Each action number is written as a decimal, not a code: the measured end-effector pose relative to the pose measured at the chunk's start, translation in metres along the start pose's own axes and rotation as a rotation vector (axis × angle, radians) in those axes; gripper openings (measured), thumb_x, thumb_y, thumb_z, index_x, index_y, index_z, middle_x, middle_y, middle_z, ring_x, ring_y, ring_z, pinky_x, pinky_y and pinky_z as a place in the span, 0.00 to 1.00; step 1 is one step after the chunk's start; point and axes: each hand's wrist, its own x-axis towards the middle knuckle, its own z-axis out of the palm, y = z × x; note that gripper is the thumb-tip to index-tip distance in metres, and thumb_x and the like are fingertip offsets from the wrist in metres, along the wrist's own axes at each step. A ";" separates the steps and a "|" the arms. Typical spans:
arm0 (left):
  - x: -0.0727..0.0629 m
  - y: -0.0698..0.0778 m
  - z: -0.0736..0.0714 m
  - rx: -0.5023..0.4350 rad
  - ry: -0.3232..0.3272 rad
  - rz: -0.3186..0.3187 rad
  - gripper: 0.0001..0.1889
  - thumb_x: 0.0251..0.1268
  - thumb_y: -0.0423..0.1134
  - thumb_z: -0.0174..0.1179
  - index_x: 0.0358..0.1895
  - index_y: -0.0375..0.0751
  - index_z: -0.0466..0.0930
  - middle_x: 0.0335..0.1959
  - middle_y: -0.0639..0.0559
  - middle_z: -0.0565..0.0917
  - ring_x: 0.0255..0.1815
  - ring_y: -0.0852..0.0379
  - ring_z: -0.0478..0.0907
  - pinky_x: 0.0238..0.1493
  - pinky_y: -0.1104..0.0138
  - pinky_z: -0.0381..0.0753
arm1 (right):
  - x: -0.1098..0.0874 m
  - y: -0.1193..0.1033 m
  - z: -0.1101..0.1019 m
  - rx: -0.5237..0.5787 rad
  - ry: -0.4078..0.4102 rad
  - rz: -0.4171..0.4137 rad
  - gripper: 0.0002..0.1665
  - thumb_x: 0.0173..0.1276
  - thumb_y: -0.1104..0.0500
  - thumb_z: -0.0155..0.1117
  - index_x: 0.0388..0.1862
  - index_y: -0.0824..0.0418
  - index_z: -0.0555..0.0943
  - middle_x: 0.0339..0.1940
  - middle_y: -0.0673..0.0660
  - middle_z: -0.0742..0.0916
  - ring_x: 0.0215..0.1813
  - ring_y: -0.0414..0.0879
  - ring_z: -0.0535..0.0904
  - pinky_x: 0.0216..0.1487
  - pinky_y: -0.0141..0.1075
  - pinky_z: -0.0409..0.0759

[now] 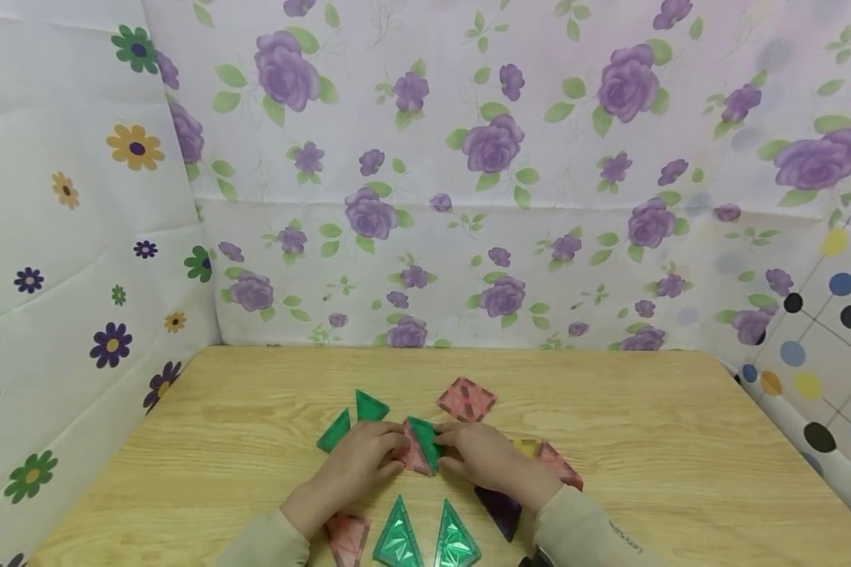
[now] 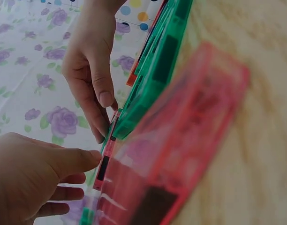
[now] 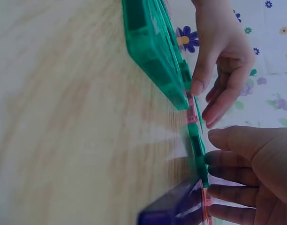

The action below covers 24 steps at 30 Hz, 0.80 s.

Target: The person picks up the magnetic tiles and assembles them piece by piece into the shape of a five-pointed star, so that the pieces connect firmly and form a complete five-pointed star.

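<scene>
In the head view a pink translucent magnetic tile (image 1: 416,452) lies against a green triangular tile (image 1: 425,442) at the table's middle. My left hand (image 1: 358,461) touches the pink tile's left side with index finger and thumb. On the other side, the fingertips of my right hand (image 1: 478,453) rest along the green triangle's edge. The right wrist view shows that hand's fingers (image 3: 232,176) nearly straight beside the tiles. Two green triangles (image 1: 399,535) (image 1: 456,537) lie in front of the hands, and two more (image 1: 336,431) (image 1: 371,405) lie behind my left hand.
A pink diamond-shaped tile (image 1: 466,399) lies farther back. Beside my right wrist are a yellow tile (image 1: 526,446), a pink tile (image 1: 559,463) and a dark purple triangle (image 1: 499,510). Another pink tile (image 1: 347,537) sits by my left wrist. Floral cloth (image 1: 425,173) hangs behind the wooden table (image 1: 645,441).
</scene>
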 end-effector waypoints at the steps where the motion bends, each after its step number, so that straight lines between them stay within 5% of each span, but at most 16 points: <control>1: 0.000 0.001 -0.001 0.004 0.007 0.004 0.14 0.58 0.43 0.68 0.46 0.44 0.85 0.51 0.49 0.84 0.53 0.52 0.80 0.55 0.56 0.78 | -0.001 0.000 -0.001 0.006 0.001 0.001 0.21 0.68 0.52 0.62 0.56 0.61 0.82 0.64 0.57 0.80 0.61 0.51 0.79 0.58 0.44 0.79; 8: -0.005 0.012 -0.013 0.059 0.081 0.036 0.18 0.54 0.44 0.71 0.47 0.43 0.84 0.48 0.49 0.85 0.50 0.51 0.80 0.52 0.57 0.79 | -0.009 -0.002 -0.012 0.038 0.058 -0.022 0.21 0.69 0.52 0.61 0.56 0.62 0.81 0.63 0.57 0.81 0.61 0.53 0.79 0.58 0.46 0.79; 24: -0.031 0.040 -0.034 0.012 0.160 0.015 0.20 0.53 0.48 0.71 0.49 0.46 0.83 0.48 0.53 0.84 0.49 0.55 0.79 0.52 0.57 0.79 | -0.050 -0.017 -0.032 0.052 0.232 -0.045 0.18 0.67 0.52 0.64 0.53 0.58 0.82 0.52 0.54 0.85 0.56 0.50 0.81 0.54 0.43 0.81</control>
